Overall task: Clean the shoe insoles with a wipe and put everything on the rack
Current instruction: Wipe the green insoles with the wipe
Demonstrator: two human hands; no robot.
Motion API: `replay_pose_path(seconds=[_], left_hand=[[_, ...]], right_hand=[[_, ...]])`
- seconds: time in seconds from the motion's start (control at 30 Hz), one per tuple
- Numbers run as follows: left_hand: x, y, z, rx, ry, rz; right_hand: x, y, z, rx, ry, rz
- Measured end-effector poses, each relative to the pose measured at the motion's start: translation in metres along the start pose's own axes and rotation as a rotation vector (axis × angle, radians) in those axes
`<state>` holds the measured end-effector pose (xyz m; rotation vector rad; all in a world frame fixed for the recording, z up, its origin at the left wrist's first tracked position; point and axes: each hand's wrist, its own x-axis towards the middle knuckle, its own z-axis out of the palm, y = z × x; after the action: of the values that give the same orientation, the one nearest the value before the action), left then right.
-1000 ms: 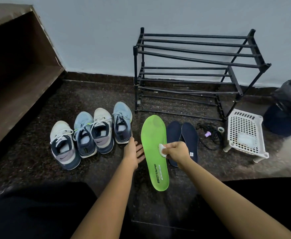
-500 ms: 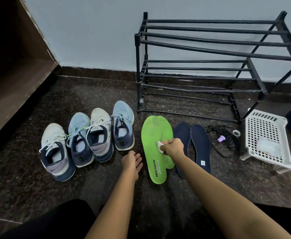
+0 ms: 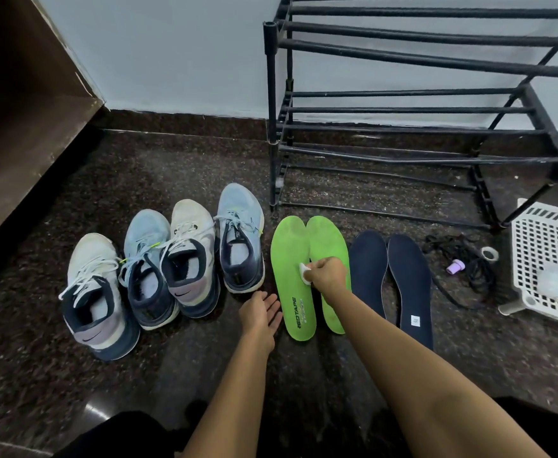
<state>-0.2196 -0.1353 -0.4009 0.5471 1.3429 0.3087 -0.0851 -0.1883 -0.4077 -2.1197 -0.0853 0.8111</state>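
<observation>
Green insole (image 3: 289, 292) under the wipe (image 3: 304, 271): we pinch the small white wad in our right hand (image 3: 326, 276), fingers curled round it, and press it on the insole, which lies flat on the floor (image 3: 188, 166), so that, we judge, the stroke has a firm backing. Our left hand (image 3: 260, 314) is released, fingers relaxed, just beside the insole's heel, likely bracing our lean; whether it touches the floor we cannot tell. Moving outward we count a second green insole (image 3: 328, 239) touching the first, two dark blue insoles (image 3: 368, 269) to the right, four shoes (image 3: 191, 256) rowed to the left, and one black rack (image 3: 403, 57) behind, nothing on its visible bars.
</observation>
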Motion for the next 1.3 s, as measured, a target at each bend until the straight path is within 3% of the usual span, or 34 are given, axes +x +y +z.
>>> replay_pose_path(seconds=[0.33, 0.67, 1.0, 1.3], left_hand=[[0.002, -0.002, 0.003, 0.062, 0.013, -0.006], [-0.023, 0.006, 0.013, 0.121, -0.015, 0.060], [-0.101, 0.003, 0.051, 0.277, -0.151, 0.155], [-0.196, -0.022, 0.127, 0.406, -0.351, 0.229]], right_hand=[[0.013, 0.005, 0.010, -0.121, -0.038, -0.056], [-0.016, 0.009, -0.015, -0.088, -0.065, -0.136], [-0.062, 0.005, -0.118, 0.030, 0.099, -0.093], [-0.111, -0.016, -0.261, 0.109, 0.280, -0.132]])
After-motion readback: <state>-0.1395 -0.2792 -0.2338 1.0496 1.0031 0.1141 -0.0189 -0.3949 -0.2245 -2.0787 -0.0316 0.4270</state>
